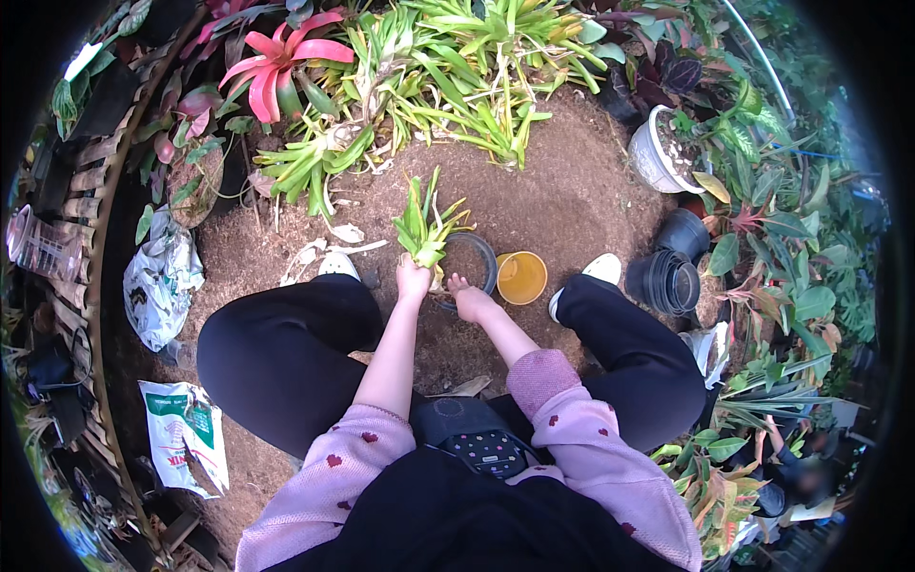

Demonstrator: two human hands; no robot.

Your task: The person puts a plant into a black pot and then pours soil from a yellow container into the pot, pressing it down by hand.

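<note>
My left hand (414, 279) grips a small green leafy plant (420, 227) by its base, with the leaves pointing away from me. My right hand (472, 299) is just to the right, palm partly turned up, fingers extended and holding nothing. It hovers over the near side of a round black plastic pot (489, 256); whether it touches the pot I cannot tell. Right beside that pot stands a yellow-orange plastic pot (522, 277), its mouth facing up. Further off, a heap of similar uprooted green plants (443, 86) lies on the brown soil (586, 179).
A pink-red bromeliad (275, 68) grows at the back left. To the right are a white pot (654, 154), nested black pots (661, 280) and dense foliage. Plastic sacks (163, 282) and a bamboo edging (96, 236) line the left. Another person (783, 465) is at the far lower right.
</note>
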